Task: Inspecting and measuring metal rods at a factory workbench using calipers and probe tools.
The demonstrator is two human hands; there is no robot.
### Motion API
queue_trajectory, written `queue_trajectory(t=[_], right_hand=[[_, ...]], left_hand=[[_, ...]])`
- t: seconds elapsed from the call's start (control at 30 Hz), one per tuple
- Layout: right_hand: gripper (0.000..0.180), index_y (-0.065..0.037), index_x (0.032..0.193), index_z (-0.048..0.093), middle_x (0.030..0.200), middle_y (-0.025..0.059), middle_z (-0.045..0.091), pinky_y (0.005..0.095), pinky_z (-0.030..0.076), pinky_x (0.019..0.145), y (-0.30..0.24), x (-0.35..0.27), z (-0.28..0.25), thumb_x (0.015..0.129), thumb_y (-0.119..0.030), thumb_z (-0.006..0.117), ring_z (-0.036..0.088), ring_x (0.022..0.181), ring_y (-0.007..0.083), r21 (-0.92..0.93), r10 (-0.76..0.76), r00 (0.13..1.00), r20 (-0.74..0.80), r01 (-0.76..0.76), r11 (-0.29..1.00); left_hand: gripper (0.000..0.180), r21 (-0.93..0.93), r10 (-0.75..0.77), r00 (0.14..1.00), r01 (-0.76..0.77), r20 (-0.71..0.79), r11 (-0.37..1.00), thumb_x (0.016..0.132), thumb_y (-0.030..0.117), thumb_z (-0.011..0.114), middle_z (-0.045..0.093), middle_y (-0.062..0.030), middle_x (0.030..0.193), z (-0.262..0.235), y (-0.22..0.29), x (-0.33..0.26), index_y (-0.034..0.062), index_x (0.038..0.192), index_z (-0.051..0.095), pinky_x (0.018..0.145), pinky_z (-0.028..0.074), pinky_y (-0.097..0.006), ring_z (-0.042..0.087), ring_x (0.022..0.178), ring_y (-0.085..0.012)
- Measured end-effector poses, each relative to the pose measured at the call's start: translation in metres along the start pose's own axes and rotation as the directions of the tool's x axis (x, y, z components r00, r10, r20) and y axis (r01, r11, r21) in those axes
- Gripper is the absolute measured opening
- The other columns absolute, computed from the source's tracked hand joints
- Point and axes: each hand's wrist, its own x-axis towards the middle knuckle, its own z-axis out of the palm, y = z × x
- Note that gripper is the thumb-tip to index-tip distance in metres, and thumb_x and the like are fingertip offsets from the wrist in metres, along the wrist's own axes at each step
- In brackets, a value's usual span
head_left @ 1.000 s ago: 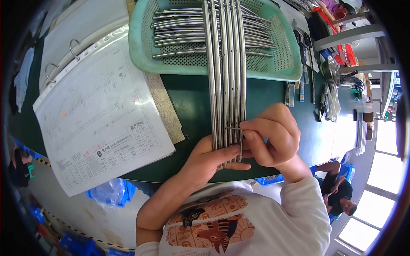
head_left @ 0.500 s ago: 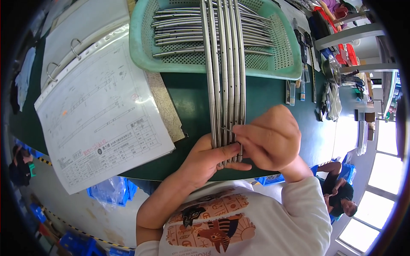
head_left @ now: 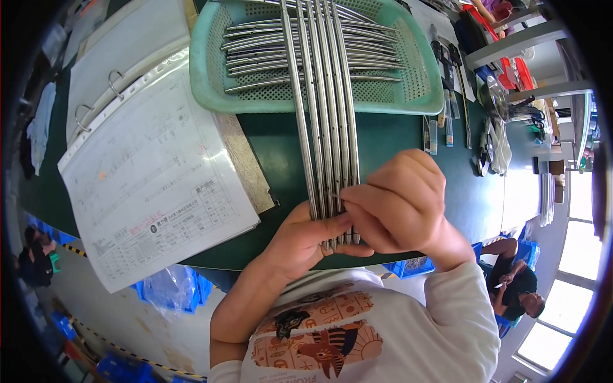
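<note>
The metal rods (head_left: 322, 121) lie side by side, long axis running from frame centre up over the green basket (head_left: 421, 83). The left hand (head_left: 306, 239) holds their near ends from below; the right hand (head_left: 399, 204) is closed, pinching a thin pin (head_left: 334, 195) against them.

Green bench (head_left: 389, 143): mesh basket (head_left: 428, 83), open binder (head_left: 147, 166), steel rods (head_left: 322, 115).
</note>
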Motion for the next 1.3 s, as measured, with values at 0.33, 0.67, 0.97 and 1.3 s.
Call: queue_trajectory(t=[0.33, 0.67, 0.97, 1.3], right_hand=[[0.020, -0.006, 0.077, 0.063, 0.064, 0.0012, 0.050, 0.0295, 0.032, 0.043, 0.010, 0.005, 0.006, 0.058, -0.008, 0.067, 0.046, 0.047, 0.0170, 0.138, 0.096, 0.995, -0.012, -0.093, 0.986], [0.018, -0.006, 0.078, 0.065, 0.062, 0.0014, 0.050, 0.0291, 0.031, 0.042, 0.007, 0.005, 0.001, 0.060, -0.009, 0.067, 0.046, 0.047, 0.0166, 0.175, 0.104, 0.993, 0.046, -0.111, 0.978], [0.019, -0.004, 0.083, 0.066, 0.055, 0.0020, 0.047, 0.0302, 0.030, 0.041, 0.014, 0.006, 0.004, 0.064, -0.007, 0.066, 0.045, 0.045, 0.0181, 0.329, 0.184, 0.964, 0.193, -0.240, 0.913], [0.018, -0.005, 0.077, 0.060, 0.058, 0.0020, 0.050, 0.0293, 0.034, 0.041, 0.011, 0.021, -0.012, 0.060, -0.003, 0.061, 0.046, 0.045, 0.0167, 0.115, -0.009, 0.996, 0.086, -0.001, 0.993]], left_hand=[[0.034, -0.074, -0.046, 0.999, 0.043, -0.029, 0.996, 0.087, 0.013, 0.050, 0.055, -0.0113, 0.107, 0.003, 0.005, -0.003, -0.0008, 0.117, 0.044, 0.081, 0.052, -0.043, 0.057, 0.100, -0.0250], [0.034, -0.062, -0.044, 0.999, 0.043, -0.023, 0.997, 0.087, 0.013, 0.050, 0.055, -0.0111, 0.108, 0.003, 0.005, -0.003, -0.0009, 0.118, 0.044, 0.081, 0.052, -0.044, 0.056, 0.101, -0.0250], [0.044, -0.105, -0.102, 0.994, 0.105, 0.037, 0.989, 0.086, 0.016, 0.053, 0.050, -0.0203, 0.117, 0.006, 0.010, -0.001, -0.0040, 0.123, 0.039, 0.081, 0.050, -0.046, 0.048, 0.111, -0.0397], [0.045, -0.029, -0.110, 0.993, 0.111, 0.032, 0.993, 0.086, 0.017, 0.053, 0.049, -0.0197, 0.120, 0.010, 0.013, -0.003, -0.0030, 0.125, 0.038, 0.082, 0.049, -0.044, 0.051, 0.109, -0.0345]])
